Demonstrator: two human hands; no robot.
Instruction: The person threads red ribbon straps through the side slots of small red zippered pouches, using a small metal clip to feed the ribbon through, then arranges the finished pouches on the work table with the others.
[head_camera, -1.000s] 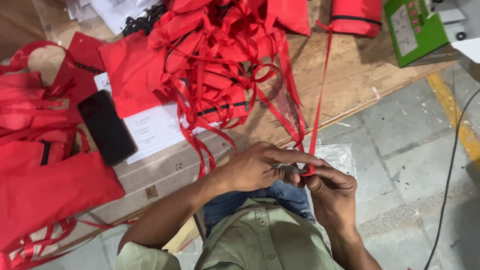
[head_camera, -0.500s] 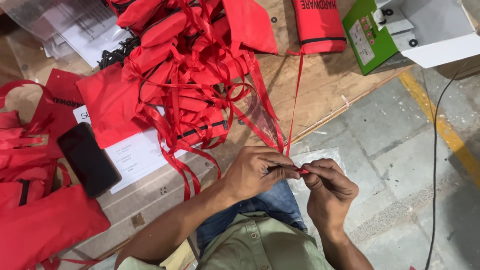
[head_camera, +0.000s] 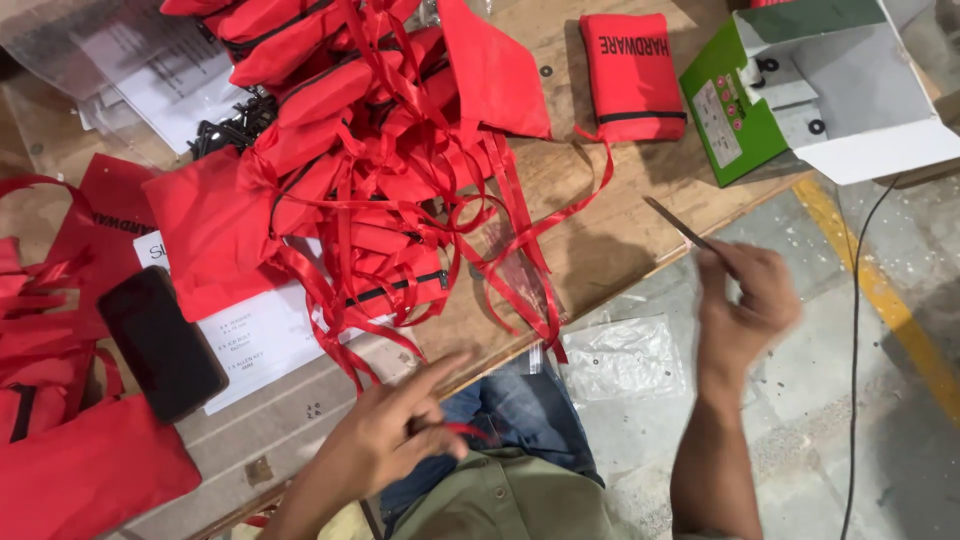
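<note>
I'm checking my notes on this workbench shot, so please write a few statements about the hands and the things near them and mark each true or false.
1. The right hand holds a thin metal blade-like tool. True.
2. The left hand rests on the black phone. False: the phone lies apart from it on the table, over a white paper sheet.
3. The two hands are joined together. False: they are well apart.
4. A heap of red pouches with red ribbons lies on the wooden table. True.
5. The green and white box is closed. False: its flap stands open.
</note>
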